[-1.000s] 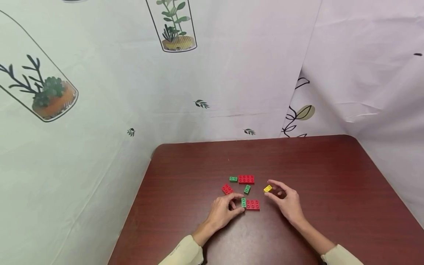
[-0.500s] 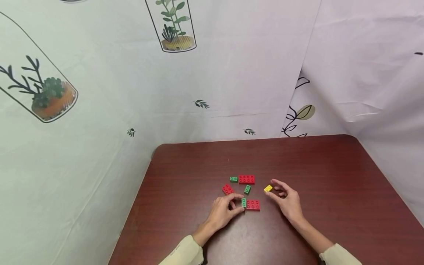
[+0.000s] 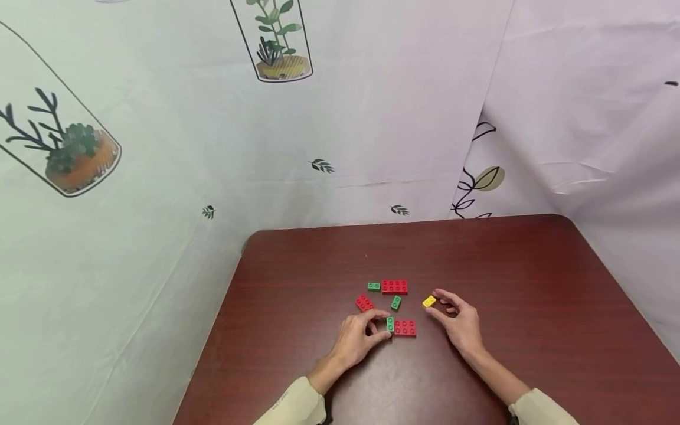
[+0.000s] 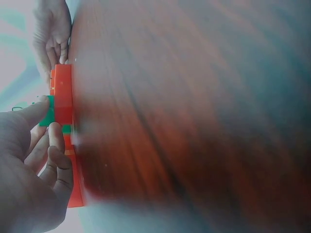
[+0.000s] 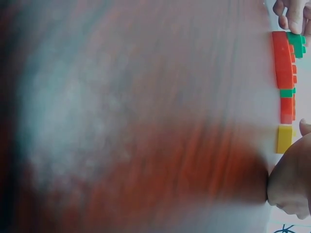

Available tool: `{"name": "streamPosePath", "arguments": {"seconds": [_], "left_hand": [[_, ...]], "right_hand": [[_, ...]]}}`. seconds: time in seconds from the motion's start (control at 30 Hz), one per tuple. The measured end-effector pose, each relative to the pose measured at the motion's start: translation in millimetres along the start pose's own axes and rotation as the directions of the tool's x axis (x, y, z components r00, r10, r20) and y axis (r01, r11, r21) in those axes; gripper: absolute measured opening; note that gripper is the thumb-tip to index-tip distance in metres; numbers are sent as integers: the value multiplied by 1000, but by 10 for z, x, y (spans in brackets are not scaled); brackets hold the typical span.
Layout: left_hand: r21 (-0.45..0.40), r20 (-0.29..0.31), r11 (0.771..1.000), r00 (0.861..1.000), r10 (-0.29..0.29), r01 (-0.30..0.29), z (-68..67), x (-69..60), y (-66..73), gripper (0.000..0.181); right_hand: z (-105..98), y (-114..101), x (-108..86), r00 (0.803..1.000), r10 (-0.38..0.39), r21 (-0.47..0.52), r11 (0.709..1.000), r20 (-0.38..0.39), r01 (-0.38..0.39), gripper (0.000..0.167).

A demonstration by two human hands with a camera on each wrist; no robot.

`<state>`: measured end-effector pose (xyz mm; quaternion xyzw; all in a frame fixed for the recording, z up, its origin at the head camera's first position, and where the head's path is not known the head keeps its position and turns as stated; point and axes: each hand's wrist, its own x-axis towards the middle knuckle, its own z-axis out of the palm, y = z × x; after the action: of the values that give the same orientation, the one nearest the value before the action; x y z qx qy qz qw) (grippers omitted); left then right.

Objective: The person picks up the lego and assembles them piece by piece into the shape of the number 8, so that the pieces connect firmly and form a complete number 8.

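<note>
In the head view my left hand [image 3: 355,337] pinches a green two-stud brick [image 3: 390,324] between thumb and index finger. That brick sits on the left end of a red brick [image 3: 405,328], as the right wrist view's green brick [image 5: 295,45] also shows. My right hand [image 3: 463,326] curves loosely around a yellow two-stud brick [image 3: 429,301] on the table. Its thumb tip is close to the yellow brick's near side; whether they touch I cannot tell. The index fingertip stands a little apart from the brick.
Behind my left hand lie a red brick [image 3: 364,303], a small green brick [image 3: 396,303], another green brick [image 3: 374,287] and a long red brick [image 3: 395,287]. The dark brown table [image 3: 531,283] meets a printed cloth wall [image 3: 361,118] at its back edge.
The right index finger has drawn slightly away from the yellow brick. My left hand and the bricks have stayed in place; the view has shifted very slightly.
</note>
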<state>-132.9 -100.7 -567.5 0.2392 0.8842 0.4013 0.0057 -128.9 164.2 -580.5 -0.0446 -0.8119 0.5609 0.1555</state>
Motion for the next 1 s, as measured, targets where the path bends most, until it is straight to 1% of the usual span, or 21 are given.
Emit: {"name": "streamPosePath", "arguments": {"seconds": [0.33, 0.57, 0.77, 1.0], "left_hand": [[-4, -2, 1000, 1000, 8, -8, 2, 5, -14, 32], [1, 0, 1000, 1000, 16, -16, -7, 6, -12, 32], [-3, -1, 1000, 1000, 18, -18, -6, 10, -14, 32], [8, -8, 999, 999, 37, -37, 3, 12, -20, 32]], "right_hand": [[54, 4, 1, 999, 25, -91, 995, -38, -28, 46], [67, -34, -7, 998, -16, -144, 990, -53, 8, 43], [74, -28, -12, 998, -40, -176, 984, -58, 30, 40], [58, -32, -7, 999, -11, -171, 985, -36, 5, 37]]}}
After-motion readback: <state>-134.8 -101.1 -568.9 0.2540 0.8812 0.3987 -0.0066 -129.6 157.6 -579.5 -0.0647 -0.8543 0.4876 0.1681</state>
